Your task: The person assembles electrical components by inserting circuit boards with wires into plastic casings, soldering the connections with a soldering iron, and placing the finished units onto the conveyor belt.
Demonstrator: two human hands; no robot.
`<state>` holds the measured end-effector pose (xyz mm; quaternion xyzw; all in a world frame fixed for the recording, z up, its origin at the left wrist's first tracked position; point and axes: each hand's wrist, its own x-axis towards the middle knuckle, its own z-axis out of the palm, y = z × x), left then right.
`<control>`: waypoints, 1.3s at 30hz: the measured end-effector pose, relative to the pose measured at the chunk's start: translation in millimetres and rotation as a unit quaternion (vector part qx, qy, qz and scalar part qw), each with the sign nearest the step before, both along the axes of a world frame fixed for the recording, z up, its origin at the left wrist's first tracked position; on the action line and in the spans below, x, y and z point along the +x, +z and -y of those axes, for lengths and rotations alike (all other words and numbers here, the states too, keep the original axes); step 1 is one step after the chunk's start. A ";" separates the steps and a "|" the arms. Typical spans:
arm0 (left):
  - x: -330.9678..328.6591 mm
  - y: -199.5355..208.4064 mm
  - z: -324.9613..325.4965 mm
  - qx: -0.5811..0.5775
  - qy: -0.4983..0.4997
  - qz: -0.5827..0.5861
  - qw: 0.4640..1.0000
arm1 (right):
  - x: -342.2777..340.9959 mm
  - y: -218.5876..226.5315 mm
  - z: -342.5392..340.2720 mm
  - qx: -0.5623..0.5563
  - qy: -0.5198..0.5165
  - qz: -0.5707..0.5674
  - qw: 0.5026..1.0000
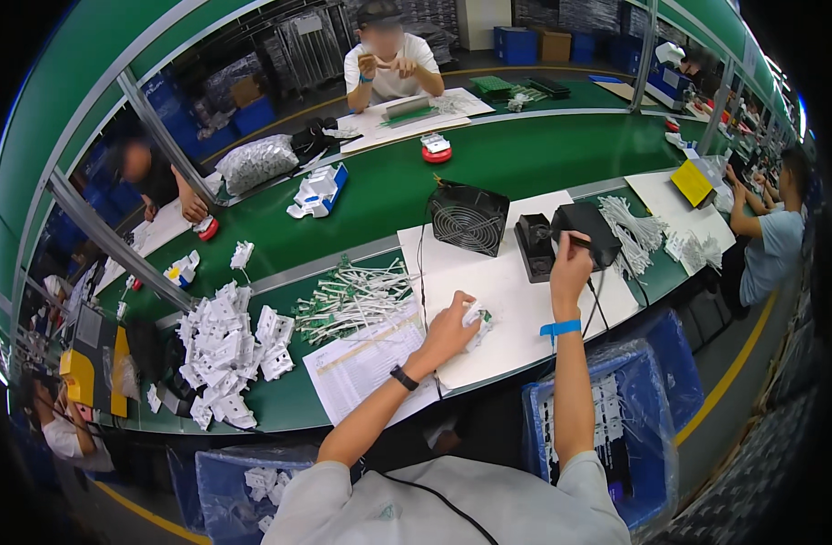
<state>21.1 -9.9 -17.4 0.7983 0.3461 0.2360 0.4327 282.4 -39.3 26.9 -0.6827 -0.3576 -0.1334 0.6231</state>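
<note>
My left hand [448, 331] is closed around a small white plastic housing [477, 338], with a bit of green showing at it, over the white work board [516, 350]. My right hand [572, 265] grips the dark handle of a soldering iron [580, 242], whose tip points left toward a black iron stand [532, 247]. Just behind that hand sits a black box-shaped station [590, 229]. A black fan [468, 218] stands upright at the board's far left.
A heap of white housings [218, 350] lies left, beside green boards with white wires [354, 298] and a printed sheet [366, 363]. White cables [635, 227] lie right. A green conveyor [370, 195] runs behind. Blue bins [665, 427] flank me; co-workers sit around.
</note>
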 end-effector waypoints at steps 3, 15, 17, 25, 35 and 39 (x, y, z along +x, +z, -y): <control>8.7 -1.7 -8.6 0.184 0.001 -0.019 0.983 | -2.9 -8.9 14.5 0.132 0.007 -0.018 0.991; -7.3 17.0 15.9 0.255 -0.019 -0.019 0.967 | -51.3 -27.1 47.5 0.082 0.293 -0.225 0.926; -4.1 12.8 20.4 0.277 -0.010 -0.039 0.960 | -51.3 -41.3 41.7 0.089 0.294 -0.240 0.921; -8.3 9.7 2.2 0.273 -0.027 -0.044 0.961 | -45.6 -70.9 32.1 0.063 0.265 -0.095 0.958; -17.0 8.5 -5.2 0.239 -0.048 -0.030 0.969 | -45.8 -70.9 30.6 0.031 0.316 -0.082 0.945; -16.9 8.5 -5.4 0.236 -0.049 -0.030 0.970 | -47.4 -67.9 31.2 0.015 0.316 -0.093 0.944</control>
